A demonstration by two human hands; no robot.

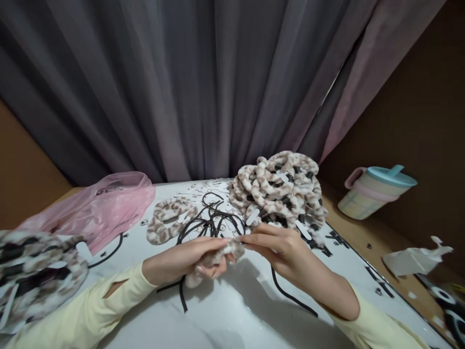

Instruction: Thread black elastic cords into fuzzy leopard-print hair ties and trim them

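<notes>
In front of me, a fluffy white and grey-brown plush piece is bunched in my left hand, whose fingers are wrapped round it. My right hand pinches at the right end of that plush piece, thumb and fingers together; any smaller part between the fingertips is hidden. Just behind the hands lies a loose heap of black cords. One black cord end runs out on the tabletop below my right wrist. Left of the cords is a mottled plush ring with a white tag.
A tall pile of mottled plush loops stands at the back right, another plush heap at the left. Beyond are a pink plastic bag, small metal pieces, a lidded cup and a tissue pack.
</notes>
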